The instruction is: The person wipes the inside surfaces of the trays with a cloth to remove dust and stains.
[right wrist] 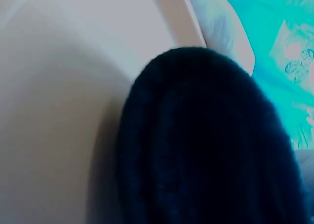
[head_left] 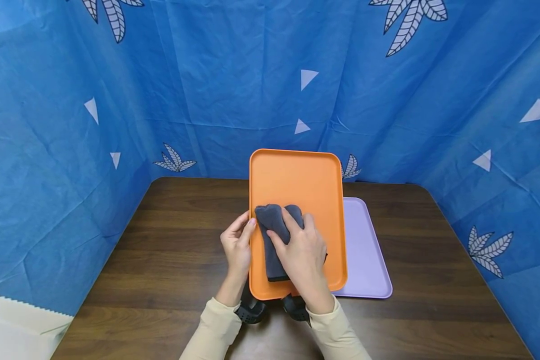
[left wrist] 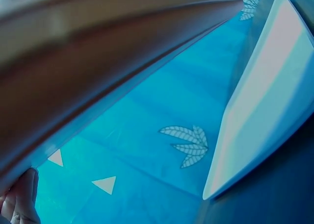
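An orange tray [head_left: 310,180] is held raised and tilted above the table in the head view. My left hand [head_left: 237,245] grips its left rim, thumb on the inner side and fingers behind. On the tray's inner face lies a folded dark grey cloth [head_left: 274,257]. My right hand [head_left: 307,252] grasps the cloth, fingers and thumb bent over it, against the tray. From the right wrist, the cloth [right wrist: 206,136] fills much of the view and hides the fingers. The left wrist view catches the tray's underside [left wrist: 98,52] and some left fingertips [left wrist: 22,199].
A lilac tray [head_left: 366,255] lies on the dark wooden table [head_left: 175,250], partly behind the orange tray. Blue patterned curtain [head_left: 216,90] surrounds the table's back and sides. A pale cloth with a zigzag edge [head_left: 22,320] is at the lower left.
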The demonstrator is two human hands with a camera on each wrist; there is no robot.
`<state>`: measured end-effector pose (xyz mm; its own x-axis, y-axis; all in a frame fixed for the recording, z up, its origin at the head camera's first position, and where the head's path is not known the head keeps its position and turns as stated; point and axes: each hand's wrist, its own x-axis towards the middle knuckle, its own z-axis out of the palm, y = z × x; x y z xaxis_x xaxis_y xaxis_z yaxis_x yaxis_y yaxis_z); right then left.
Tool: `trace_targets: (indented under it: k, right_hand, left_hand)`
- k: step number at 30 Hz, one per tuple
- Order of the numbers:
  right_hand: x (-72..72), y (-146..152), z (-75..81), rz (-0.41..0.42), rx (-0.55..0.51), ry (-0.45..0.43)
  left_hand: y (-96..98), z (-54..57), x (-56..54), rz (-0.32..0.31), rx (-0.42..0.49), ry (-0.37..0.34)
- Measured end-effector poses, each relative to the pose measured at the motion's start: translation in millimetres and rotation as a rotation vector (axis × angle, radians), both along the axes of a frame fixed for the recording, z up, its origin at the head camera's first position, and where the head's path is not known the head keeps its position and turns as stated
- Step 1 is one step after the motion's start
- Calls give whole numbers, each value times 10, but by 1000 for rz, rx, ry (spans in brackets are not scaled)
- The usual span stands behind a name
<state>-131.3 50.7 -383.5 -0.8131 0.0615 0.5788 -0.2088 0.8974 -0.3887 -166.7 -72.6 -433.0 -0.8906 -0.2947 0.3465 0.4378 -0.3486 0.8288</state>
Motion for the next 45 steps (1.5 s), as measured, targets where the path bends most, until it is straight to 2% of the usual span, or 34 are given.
trace_targets:
  k: [10,20,30,35,45]
  right_hand:
    - [35,-126,-7,32,23,37]
    - [38,-13,-25,32,-16,17]
    - [26,288,-30,-59,-56,-78]
    - [21,475,-63,-105,-88,-92]
    - [23,759,-90,-181,-129,-182]
  left_hand:
    - [-3,-1,19,13,-32,9]
    - [18,1,13,-3,-1,29]
    - [-7,21,16,19,-26,-16]
    - [-7,28,15,18,-27,-17]
    - [-8,29,26,14,-24,-10]
